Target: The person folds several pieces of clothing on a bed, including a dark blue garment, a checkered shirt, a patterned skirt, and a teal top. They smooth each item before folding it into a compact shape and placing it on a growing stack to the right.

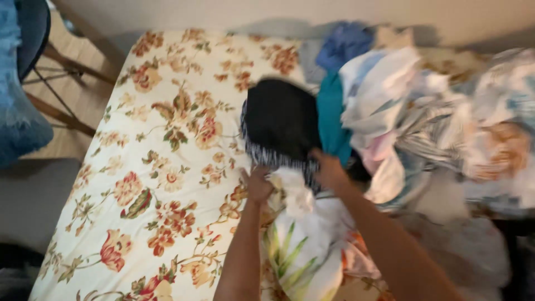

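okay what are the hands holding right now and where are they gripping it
Both hands grip the dark garment with a striped border along its lower striped edge: the left hand at its left corner, the right hand at its right.

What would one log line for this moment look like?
left hand: grips white cloth | right hand: grips dark striped garment | surface: floral bedsheet | nearby: pile of clothes

Our left hand: forearm bare, reaching forward, fingers curled closed in a grip. Our right hand: forearm bare, extended alongside, fingers likewise closed, knuckles up.
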